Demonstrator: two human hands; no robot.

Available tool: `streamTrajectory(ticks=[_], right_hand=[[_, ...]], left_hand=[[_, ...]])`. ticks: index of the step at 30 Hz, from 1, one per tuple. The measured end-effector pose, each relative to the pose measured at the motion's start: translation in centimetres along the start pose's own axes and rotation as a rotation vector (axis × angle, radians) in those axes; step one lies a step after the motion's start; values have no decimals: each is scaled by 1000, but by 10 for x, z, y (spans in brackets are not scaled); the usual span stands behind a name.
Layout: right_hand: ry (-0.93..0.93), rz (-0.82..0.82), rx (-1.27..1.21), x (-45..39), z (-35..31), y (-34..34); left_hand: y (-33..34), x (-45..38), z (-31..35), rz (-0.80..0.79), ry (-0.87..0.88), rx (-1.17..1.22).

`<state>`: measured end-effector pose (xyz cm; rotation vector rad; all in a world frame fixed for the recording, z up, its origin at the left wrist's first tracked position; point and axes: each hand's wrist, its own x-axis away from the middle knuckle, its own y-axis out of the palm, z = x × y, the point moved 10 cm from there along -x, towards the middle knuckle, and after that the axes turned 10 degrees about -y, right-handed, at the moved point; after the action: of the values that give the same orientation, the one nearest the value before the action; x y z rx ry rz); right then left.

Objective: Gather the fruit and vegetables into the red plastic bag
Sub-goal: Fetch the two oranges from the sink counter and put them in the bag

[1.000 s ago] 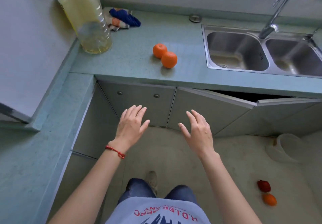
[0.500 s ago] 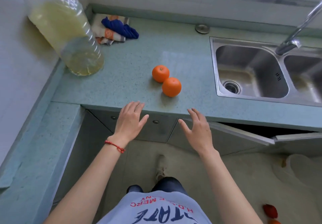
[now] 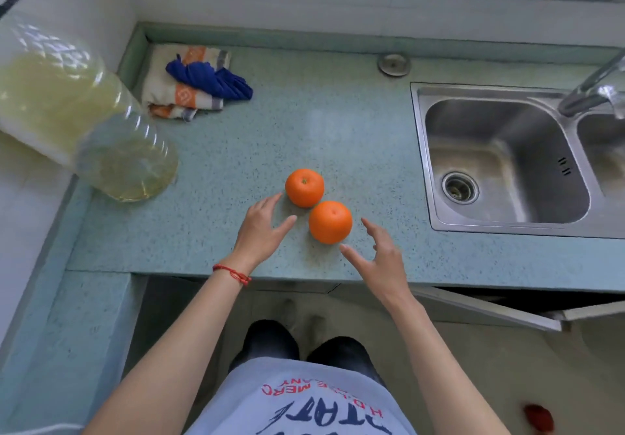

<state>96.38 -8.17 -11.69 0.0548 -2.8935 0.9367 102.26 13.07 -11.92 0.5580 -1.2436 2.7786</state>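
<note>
Two oranges sit touching, the near orange (image 3: 330,221) between both hands. Right hand (image 3: 380,262) and left hand (image 3: 258,231) flank it, fingers spread wide, empty; the far orange (image 3: 304,187) lies just beyond the left fingertips (image 3: 278,196).

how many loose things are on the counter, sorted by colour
orange fruit: 2, far one and near one
blue cloth: 1
orange-and-white towel: 1
clear bottle of yellow liquid: 1
total: 5

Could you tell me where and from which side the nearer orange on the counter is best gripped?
Grip the nearer orange around its widest middle, from above and its right. It is round and touches the farther orange at its upper left; the open right hand is beside its free side.
</note>
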Motion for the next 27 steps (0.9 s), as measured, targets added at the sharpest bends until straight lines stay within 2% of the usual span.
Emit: streamTrajectory(ticks=[8, 14, 19, 27], right_hand=[[129, 91, -106, -7, 11, 6], [159, 119, -130, -14, 9, 15], [162, 123, -150, -21, 4, 23], [178, 95, -154, -30, 4, 40]], left_hand=[[15, -62, 22, -112, 41, 45], [30, -85, 35, -187, 86, -3], [26, -90, 36, -176, 87, 13], [-4, -84, -1, -114, -67, 197]])
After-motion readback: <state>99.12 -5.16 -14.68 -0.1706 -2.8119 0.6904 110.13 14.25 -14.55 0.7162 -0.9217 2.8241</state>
